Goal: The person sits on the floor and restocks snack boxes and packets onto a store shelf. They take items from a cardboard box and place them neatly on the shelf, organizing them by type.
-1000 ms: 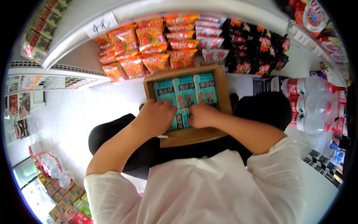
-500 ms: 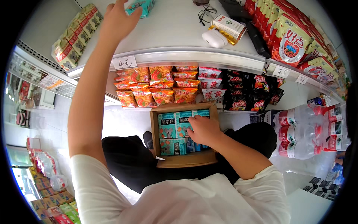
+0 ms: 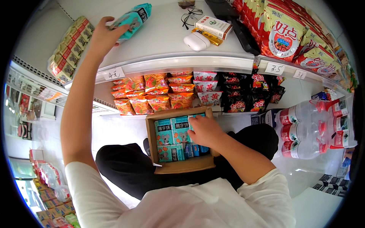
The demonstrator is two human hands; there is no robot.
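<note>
My left hand reaches over the upper shelf, its thumb against the near end of a teal biscuit pack; the fingers behind are partly hidden. Between my knees stands an open cardboard box with several similar teal packs in it. Some lie in an upper row and others in a lower row, with blue packs at the lower right. My right hand is in the box, fingers curled on the upper right teal pack, which it mostly covers.
Cream-and-red packs line the shelf's left side. A white earbud case, glasses and a small box lie on it. Red snack bags stand right. Orange bags fill the shelf below; wrapped bottles stand right.
My left hand has come back toward me over the shelf, and the teal pack with it. My right hand stays on the pack in the box. The view has shifted slightly.
</note>
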